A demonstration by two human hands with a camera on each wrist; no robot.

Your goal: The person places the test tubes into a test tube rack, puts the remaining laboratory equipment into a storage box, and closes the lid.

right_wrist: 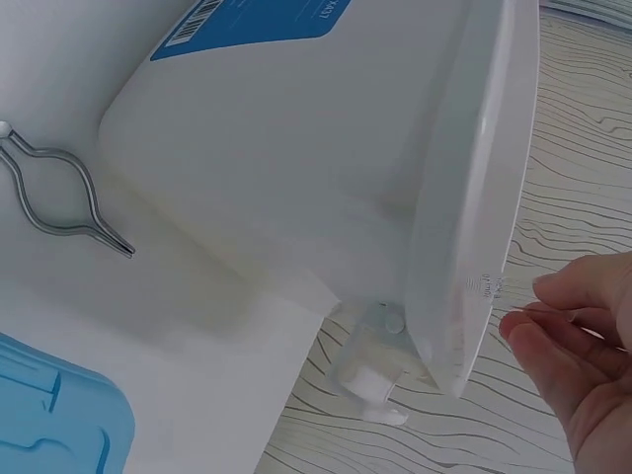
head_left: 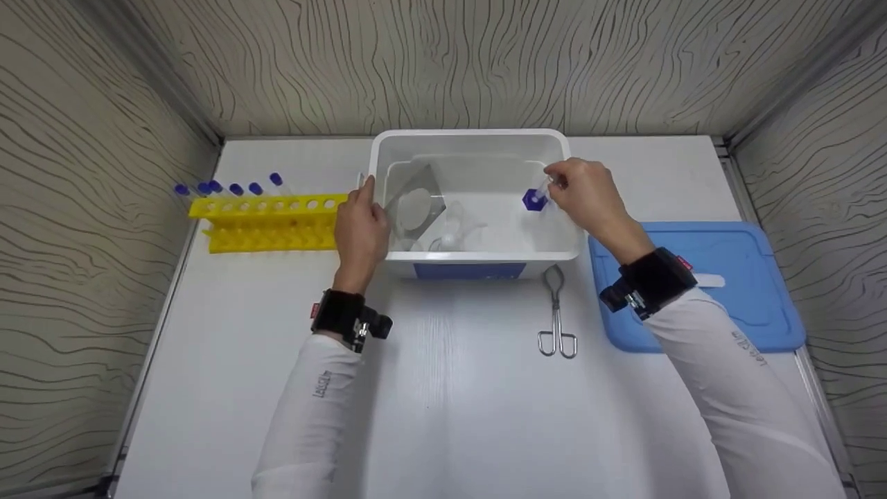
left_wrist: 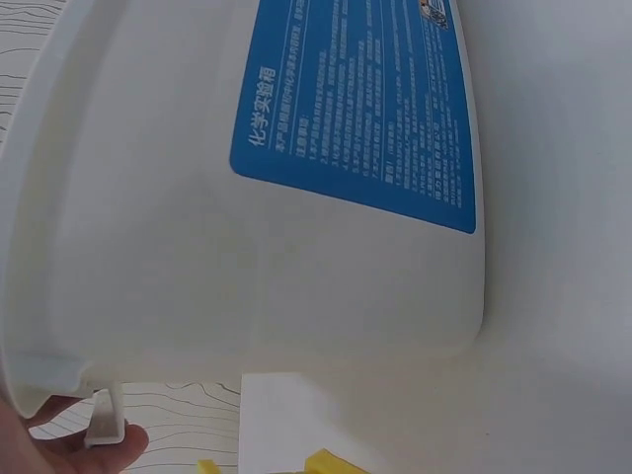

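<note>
White sleeves reach up from the near edge of the table (head_left: 443, 416). Metal tongs (head_left: 556, 315) lie just in front of the white tub (head_left: 471, 142), with a blue lid (head_left: 721, 277) to their right. Over the tub's right side, the right hand (head_left: 589, 194) pinches a clear tube with a blue cap (head_left: 535, 199). At the tub's left rim, the left hand (head_left: 360, 225) grips the edge, beside a yellow rack (head_left: 267, 222) of blue-capped tubes.

White table (head_left: 443, 416), white tub (head_left: 471, 260), yellow tube rack (head_left: 267, 222), metal tongs (head_left: 556, 319), blue lid (head_left: 734, 277)
</note>
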